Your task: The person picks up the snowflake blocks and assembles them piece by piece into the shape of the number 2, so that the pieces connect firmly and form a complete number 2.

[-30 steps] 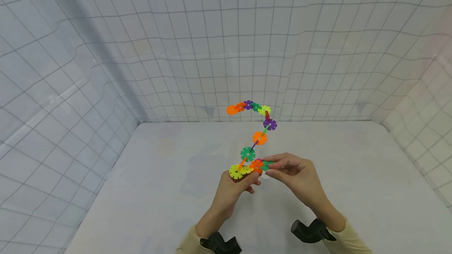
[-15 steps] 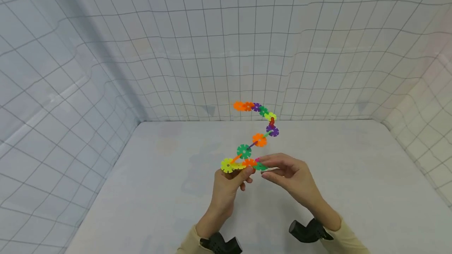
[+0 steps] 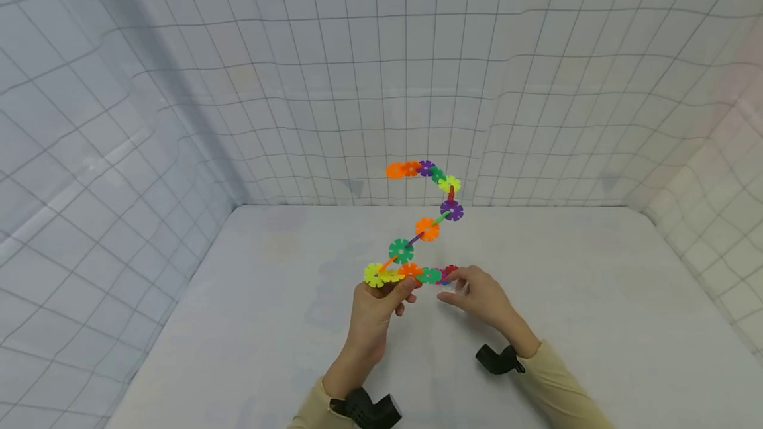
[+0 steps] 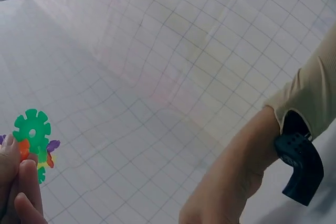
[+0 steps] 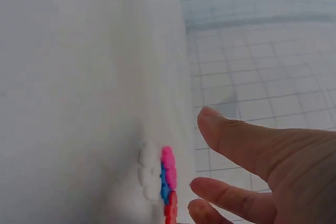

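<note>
A curved chain of interlocking flower-shaped plastic discs (image 3: 401, 251) in several colours rises in the head view. My left hand (image 3: 372, 320) pinches its near end, with the thumb on an orange disc (image 3: 410, 271) beside a green one (image 3: 428, 275). In the left wrist view my fingers hold the chain below a green disc (image 4: 33, 132). My right hand (image 3: 481, 296) is at the right, thumb and fingers apart, its fingertips close by red, pink and blue discs. In the right wrist view a pink disc (image 5: 168, 167), a red disc (image 5: 171, 208) and a white disc (image 5: 149, 171) lie just beyond the spread fingers.
A white table (image 3: 286, 336) spreads under both hands. Grid-patterned sheeting (image 3: 381, 85) stands behind the table and along both sides. Black wrist cameras (image 3: 499, 359) are strapped over the sleeves.
My left hand has shifted the chain leftward. The right hand has come away from the green disc, moved a little lower, and parted its fingers; red and blue discs now show beside it.
</note>
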`<state>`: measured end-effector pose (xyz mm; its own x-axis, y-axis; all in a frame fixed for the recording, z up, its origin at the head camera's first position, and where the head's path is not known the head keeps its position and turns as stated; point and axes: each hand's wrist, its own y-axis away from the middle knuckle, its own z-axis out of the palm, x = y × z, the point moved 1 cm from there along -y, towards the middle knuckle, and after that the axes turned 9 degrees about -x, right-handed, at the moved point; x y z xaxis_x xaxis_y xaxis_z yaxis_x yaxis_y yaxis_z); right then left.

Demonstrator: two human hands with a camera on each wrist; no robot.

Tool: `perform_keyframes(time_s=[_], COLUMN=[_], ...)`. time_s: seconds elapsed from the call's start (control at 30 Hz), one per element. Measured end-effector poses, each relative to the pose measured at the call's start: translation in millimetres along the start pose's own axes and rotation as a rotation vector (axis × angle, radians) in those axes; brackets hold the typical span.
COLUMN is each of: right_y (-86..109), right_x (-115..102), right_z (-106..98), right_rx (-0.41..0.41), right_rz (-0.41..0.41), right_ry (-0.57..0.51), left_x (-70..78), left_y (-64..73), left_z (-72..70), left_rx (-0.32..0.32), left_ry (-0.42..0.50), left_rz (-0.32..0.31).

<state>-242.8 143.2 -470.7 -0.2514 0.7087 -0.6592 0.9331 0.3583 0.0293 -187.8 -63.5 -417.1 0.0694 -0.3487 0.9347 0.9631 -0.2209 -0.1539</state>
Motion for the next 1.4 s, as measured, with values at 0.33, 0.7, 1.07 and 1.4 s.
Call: perform_keyframes(time_s=[0.33,0.7,1.07,1.4], right_y=[-5.9,-2.1,9.5,37.1], right_x=[9,18,0,-57], right_z=[14,10,0,-37], right_rx=[0.01,-0.025,0.059,0.123], right_rz=[0.08,0.006,-0.132,-0.363], right_ry=[0.101,-0.053,-0.193,-0.793], left_x=[4.5,9.0,12.9,10.1], left_y=[0.1,-1.0,0.9,-0.3], left_z=[-1.2,-2.5,-1.9,-1.8], left_rx=[0.001,0.013,0.017,0.024], left_ry=[-0.004,-0.027,-0.029,-0.036], left_rz=[0.026,0.026,0.045,0.052])
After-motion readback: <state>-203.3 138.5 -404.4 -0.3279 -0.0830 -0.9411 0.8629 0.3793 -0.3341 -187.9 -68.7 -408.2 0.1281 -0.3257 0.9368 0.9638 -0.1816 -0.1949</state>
